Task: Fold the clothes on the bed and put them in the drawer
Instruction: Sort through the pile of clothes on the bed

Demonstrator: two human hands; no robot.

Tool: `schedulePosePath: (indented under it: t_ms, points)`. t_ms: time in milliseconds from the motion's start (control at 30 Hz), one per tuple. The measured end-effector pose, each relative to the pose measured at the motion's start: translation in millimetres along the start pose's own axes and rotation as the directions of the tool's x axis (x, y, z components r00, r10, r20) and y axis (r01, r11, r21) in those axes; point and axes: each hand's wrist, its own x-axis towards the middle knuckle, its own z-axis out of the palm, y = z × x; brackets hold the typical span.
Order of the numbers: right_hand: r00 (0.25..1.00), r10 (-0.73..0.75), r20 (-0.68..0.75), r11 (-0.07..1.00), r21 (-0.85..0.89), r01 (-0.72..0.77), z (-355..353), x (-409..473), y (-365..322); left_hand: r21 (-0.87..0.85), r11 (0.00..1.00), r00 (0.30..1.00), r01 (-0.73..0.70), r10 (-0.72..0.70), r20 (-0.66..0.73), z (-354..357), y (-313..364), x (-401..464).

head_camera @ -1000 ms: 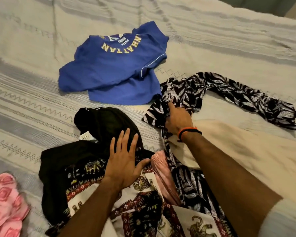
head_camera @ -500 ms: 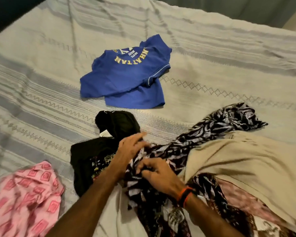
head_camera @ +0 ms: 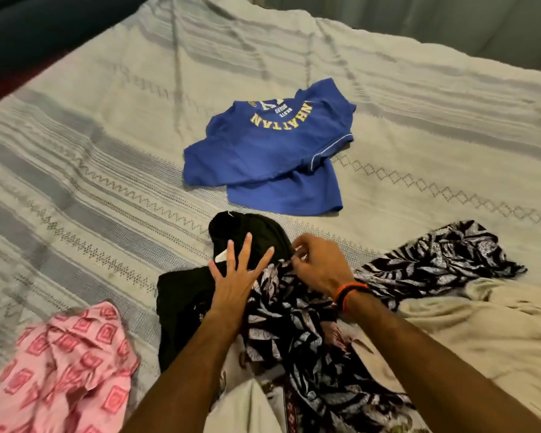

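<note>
Head view: a bed covered by a pale striped bedspread [head_camera: 107, 170] carries several garments; the left hand [head_camera: 231, 285] lies with fingers straight and spread, holding nothing, its fingertips over a black garment [head_camera: 185, 307] and its palm at the edge of a black-and-white leaf-print garment [head_camera: 310, 332]; the right hand [head_camera: 322, 264], wearing an orange-and-black wristband [head_camera: 349, 292], has its fingers curled and pinches a fold of the leaf-print garment at the point where that fabric meets the black garment; the leaf-print garment is bunched between the two forearms, with one end trailing toward the right side of the bed; a folded blue T-shirt [head_camera: 272, 157] with yellow lettering lies flat farther up the bed, apart from the pile; a pink patterned garment [head_camera: 60, 370] lies crumpled at the lower left, near the black garment; a beige cloth [head_camera: 481, 339] lies at the right, touching the leaf-print garment; a patterned piece at the bottom edge is partly hidden by the forearms.
</note>
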Motion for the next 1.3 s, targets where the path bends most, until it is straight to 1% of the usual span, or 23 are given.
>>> schedulePosePath:
  t_ms: [67,100,200,267,333,400,467,533,667,733,833,867,900,967,1000,1067,1100,1133,1167,1200,1233,1267,1300]
  points:
    - [0.998,-0.043,-0.049,0.994,-0.099,0.038,1.9,33.9,2.2,0.186,0.981,0.998,0.056,-0.057,0.001,25.2,-4.7,25.4]
    - [0.994,-0.079,-0.07,0.987,-0.148,0.068,3.7,51.8,3.4,0.237,0.968,0.997,0.077,-0.073,-0.028,34.1,-6.5,33.4]
    - [0.978,-0.183,-0.095,0.924,-0.357,0.139,11.0,96.9,4.3,0.241,0.969,0.977,0.046,0.007,-0.211,40.9,-6.8,46.5]
    - [0.973,-0.215,-0.08,0.843,-0.519,0.143,14.9,122.5,6.7,0.27,0.961,0.958,0.058,0.022,-0.285,46.1,-7.1,55.0]
    - [0.968,-0.245,-0.056,0.775,-0.612,0.161,18.4,143.1,10.7,0.373,0.923,0.945,0.096,0.033,-0.325,50.1,-9.6,57.6]
    - [0.966,-0.256,-0.021,0.744,-0.643,0.183,25.0,161.9,14.4,0.47,0.876,0.924,0.111,0.083,-0.374,56.7,-12.0,55.4]
    - [0.963,-0.269,-0.005,0.707,-0.68,0.194,31.2,182.2,16.9,0.518,0.845,0.909,0.135,0.103,-0.405,61.2,-14.6,53.2]
    - [0.963,-0.268,-0.011,0.725,-0.661,0.194,29.9,197.1,14.4,0.526,0.839,0.897,0.138,0.119,-0.426,65.7,-15.8,53.8]
    - [0.955,-0.296,-0.028,0.742,-0.636,0.212,17.5,193.3,-2.4,0.5,0.858,0.914,0.119,0.101,-0.392,64.2,-17.1,57.7]
    - [0.964,-0.264,-0.018,0.793,-0.574,0.206,13.9,170.4,-12.3,0.452,0.885,0.939,0.112,0.054,-0.339,62.9,-16.0,56.7]
    - [0.981,-0.196,0.019,0.889,-0.418,0.185,13.6,119.4,-19.3,0.326,0.936,0.986,0.131,-0.09,-0.137,51.3,-9.3,53.6]
    - [0.985,-0.172,0.033,0.915,-0.366,0.172,12.0,97.3,-21.1,0.303,0.945,0.992,0.124,-0.108,-0.07,44.1,-6.6,52.0]
    - [0.988,-0.15,0.044,0.936,-0.316,0.156,9.9,75.0,-24.6,0.274,0.958,0.996,0.085,-0.093,0.015,36.8,-4.8,51.3]
    - [0.992,-0.116,0.055,0.968,-0.215,0.125,8.1,34.3,-26.8,0.149,0.987,0.969,0.055,-0.088,0.229,14.9,-0.4,45.4]
    - [0.994,-0.094,0.063,0.979,-0.176,0.104,7.1,16.8,-26.5,0.105,0.992,0.958,0.068,-0.094,0.272,1.5,2.7,39.8]
    - [0.995,-0.061,0.08,0.989,-0.126,0.071,2.3,-20.6,-27.9,-0.01,0.992,0.961,0.126,-0.12,0.248,-27.9,9.8,12.6]
    - [0.995,-0.058,0.083,0.992,-0.109,0.067,-0.1,-39.1,-29.5,-0.143,0.972,0.966,0.185,-0.154,0.206,-41.8,12.8,-4.4]
    - [0.995,-0.06,0.082,0.992,-0.103,0.068,-1.3,-56.0,-30.4,-0.322,0.917,0.969,0.235,-0.194,0.156,-51.7,15.6,-21.1]
    - [0.995,-0.054,0.088,0.993,-0.098,0.063,-3.0,-72.7,-33.3,-0.483,0.837,0.966,0.257,-0.235,0.106,-60.9,20.6,-39.1]
    - [0.994,-0.053,0.1,0.994,-0.087,0.061,-4.9,-92.2,-37.5,-0.592,0.761,0.956,0.267,-0.286,0.064,-71.6,26.3,-59.7]
    - [0.991,-0.044,0.127,0.995,-0.079,0.055,-7.6,-110.0,-43.4,-0.643,0.712,0.94,0.281,-0.341,0.034,-79.0,31.9,-76.7]
    - [0.987,-0.051,0.152,0.996,-0.065,0.061,-10.9,-130.0,-49.2,-0.65,0.703,0.925,0.289,-0.379,0.002,-85.9,36.9,-95.5]
    - [0.983,-0.052,0.176,0.997,-0.04,0.06,-15.6,-150.5,-57.6,-0.604,0.753,0.923,0.261,-0.377,-0.071,-90.8,39.9,-113.3]
